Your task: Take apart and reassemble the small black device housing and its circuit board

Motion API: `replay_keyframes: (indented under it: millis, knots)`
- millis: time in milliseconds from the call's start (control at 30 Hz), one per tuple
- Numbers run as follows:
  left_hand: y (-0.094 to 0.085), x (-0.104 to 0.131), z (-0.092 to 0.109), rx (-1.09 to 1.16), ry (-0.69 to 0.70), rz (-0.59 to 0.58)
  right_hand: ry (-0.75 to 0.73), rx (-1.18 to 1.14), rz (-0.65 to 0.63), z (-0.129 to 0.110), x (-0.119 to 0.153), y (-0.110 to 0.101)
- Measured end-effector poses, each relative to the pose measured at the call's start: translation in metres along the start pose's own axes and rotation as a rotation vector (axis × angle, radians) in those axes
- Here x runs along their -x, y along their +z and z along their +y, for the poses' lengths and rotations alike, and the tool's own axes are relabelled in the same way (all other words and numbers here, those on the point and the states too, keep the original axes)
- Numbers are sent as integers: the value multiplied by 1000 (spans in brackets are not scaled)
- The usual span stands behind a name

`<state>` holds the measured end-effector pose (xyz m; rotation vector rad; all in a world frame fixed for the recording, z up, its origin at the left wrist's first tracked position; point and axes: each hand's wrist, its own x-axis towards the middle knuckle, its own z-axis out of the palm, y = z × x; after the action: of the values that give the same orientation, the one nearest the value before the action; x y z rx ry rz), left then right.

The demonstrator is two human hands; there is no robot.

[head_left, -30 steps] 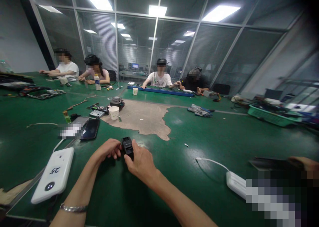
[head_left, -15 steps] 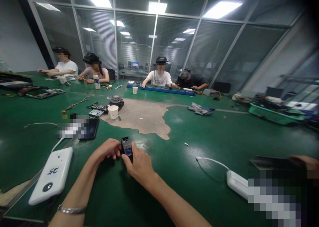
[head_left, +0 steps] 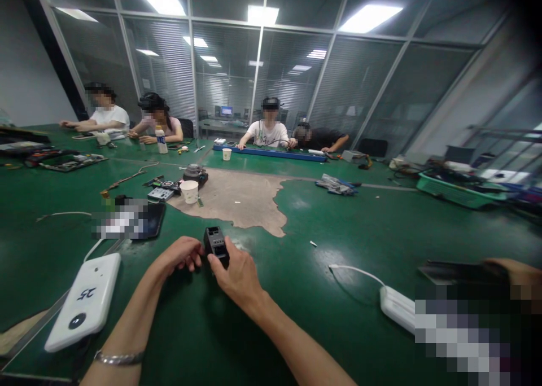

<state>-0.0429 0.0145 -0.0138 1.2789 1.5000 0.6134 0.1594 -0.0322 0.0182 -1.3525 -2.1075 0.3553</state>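
Note:
A small black box-shaped device (head_left: pixel 217 244) with openings in its top and front face stands tilted just above or on the green table. My right hand (head_left: pixel 237 270) is closed on its right side and lower front, thumb in front and fingers along the side. Close to the device's left side is my left hand (head_left: pixel 183 254), its fingers curled inward with nothing visible in them; whether its fingertips touch the device I cannot tell. A silver bracelet (head_left: pixel 119 358) circles my left wrist.
A white power bank (head_left: pixel 87 301) marked 25 lies left, near a dark phone (head_left: pixel 150 221). A paper cup (head_left: pixel 189 192) stands by loose electronic parts. Gloves (head_left: pixel 336 185) and a green basket (head_left: pixel 459 191) are right. Another person's hand (head_left: pixel 514 272) is at the right edge; several people sit opposite.
The device has turned slightly in my right hand, and its blue-looking front opening now appears dark. My left hand stays beside it. The whole view has shifted a little.

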Motion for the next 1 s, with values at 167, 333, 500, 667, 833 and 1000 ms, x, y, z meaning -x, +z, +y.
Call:
replay_keyframes:
  millis: [167, 333, 500, 667, 833, 1000]
  knots:
    - [0, 3, 3, 1, -9, -12, 17, -37, 80, 6, -6, -22]
    - [2, 3, 3, 14, -11, -5, 116, 70, 78, 27, -4, -29]
    - [2, 2, 2, 8, -8, -8, 177, 152, -4, 41, 8, -22]
    - [3, 4, 4, -4, -11, -5, 120, 181, -26, 48, 15, -14]
    - [4, 6, 8, -13, -39, 14, 107, 154, -14, 49, 14, -12]
    - [4, 5, 7, -12, -38, 9, 70, 53, 40, 31, 6, -26]
